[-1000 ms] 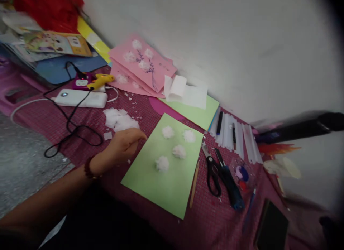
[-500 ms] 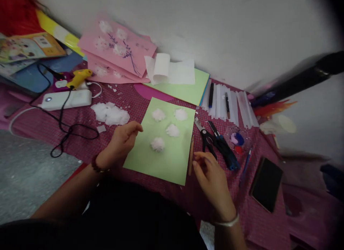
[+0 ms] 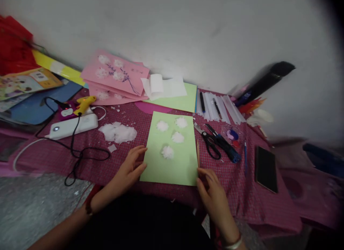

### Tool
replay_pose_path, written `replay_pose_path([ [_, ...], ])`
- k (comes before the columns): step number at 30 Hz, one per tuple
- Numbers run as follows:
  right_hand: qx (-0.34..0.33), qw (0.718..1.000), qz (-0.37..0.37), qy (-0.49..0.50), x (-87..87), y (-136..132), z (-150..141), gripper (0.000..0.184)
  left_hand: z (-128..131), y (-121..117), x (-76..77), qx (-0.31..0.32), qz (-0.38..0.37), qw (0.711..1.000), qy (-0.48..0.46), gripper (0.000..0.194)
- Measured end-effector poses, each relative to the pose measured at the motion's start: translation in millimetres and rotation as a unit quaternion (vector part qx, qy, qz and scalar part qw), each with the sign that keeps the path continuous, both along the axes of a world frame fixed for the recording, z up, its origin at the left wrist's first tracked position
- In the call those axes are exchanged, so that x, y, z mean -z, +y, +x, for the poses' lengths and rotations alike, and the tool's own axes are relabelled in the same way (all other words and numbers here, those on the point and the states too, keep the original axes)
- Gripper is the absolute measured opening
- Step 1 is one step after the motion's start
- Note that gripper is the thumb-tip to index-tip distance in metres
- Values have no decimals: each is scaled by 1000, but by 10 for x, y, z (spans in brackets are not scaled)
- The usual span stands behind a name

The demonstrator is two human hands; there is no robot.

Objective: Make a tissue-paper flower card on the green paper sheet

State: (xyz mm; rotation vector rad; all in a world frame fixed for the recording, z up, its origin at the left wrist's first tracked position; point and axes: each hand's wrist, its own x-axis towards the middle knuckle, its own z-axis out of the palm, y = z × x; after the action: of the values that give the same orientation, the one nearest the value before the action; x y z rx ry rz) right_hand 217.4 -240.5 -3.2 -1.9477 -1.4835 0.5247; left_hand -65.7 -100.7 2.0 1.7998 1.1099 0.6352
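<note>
A light green card (image 3: 156, 171) lies flat on the tablecloth in front of me, with several fluffy white paper pompoms (image 3: 168, 152) on its upper part. My left hand (image 3: 131, 167) is at the card's left edge, thumb and fingers apart, fingertips touching or very near it. At the lower right corner, my right hand (image 3: 213, 194) rests with loosely bent fingers and the thumb apart, against the edge. A thin wooden stick (image 3: 198, 153) lies along the right edge, just beyond the right fingertips. Neither hand visibly holds anything.
Scissors (image 3: 211, 144) and a blue-black cutter (image 3: 227, 148) lie right of the card. A phone (image 3: 266, 168) is farther right. On the left are white paper pieces (image 3: 118, 132), a yellow glue gun (image 3: 84, 104), a power bank (image 3: 73, 126) and a looped black cable (image 3: 80, 155). Pink cards (image 3: 115, 72) lean behind.
My right hand came into view and moved to the card's lower right corner. My left hand opened its fingers at the left edge. The green card now sits straighter in view; the camera turned too.
</note>
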Motion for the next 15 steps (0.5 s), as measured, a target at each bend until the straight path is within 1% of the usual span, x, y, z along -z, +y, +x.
replay_pose_path([
  [2, 8, 1000, 8, -1, 15, 1, -47, 22, 16, 54, 98, -9, -43, 997, -57, 43],
  [3, 8, 1000, 14, -3, 20, 8, -63, 21, 29, 78, 137, -10, -50, 996, -69, 43],
  [4, 6, 1000, 21, -6, 24, 17, -73, 21, 42, 103, 159, -9, -44, 997, -65, 42],
  [5, 2, 1000, 28, -9, 30, 27, -76, 21, 54, 131, 161, -4, -19, 999, -42, 41],
  [7, -7, 999, 37, -14, 46, 50, -62, 21, 86, 207, 93, 15, 80, 995, 61, 37],
  [8, -11, 999, 39, -16, 58, 64, -46, 21, 113, 262, 30, 31, 139, 982, 126, 34],
  [9, -15, 999, 39, -19, 72, 79, -26, 21, 152, 330, -44, 50, 194, 961, 192, 31],
  [10, -17, 999, 39, -22, 88, 96, -4, 22, 206, 412, -118, 69, 231, 938, 249, 26],
  [12, -19, 999, 40, -27, 125, 131, 36, 22, 354, 609, -230, 95, 262, 904, 323, 21],
  [13, -19, 999, 41, -28, 144, 147, 51, 23, 441, 717, -256, 101, 271, 890, 352, 19],
  [15, -16, 999, 44, -22, 176, 168, 68, 23, 610, 921, -244, 111, 268, 883, 370, 17],
])
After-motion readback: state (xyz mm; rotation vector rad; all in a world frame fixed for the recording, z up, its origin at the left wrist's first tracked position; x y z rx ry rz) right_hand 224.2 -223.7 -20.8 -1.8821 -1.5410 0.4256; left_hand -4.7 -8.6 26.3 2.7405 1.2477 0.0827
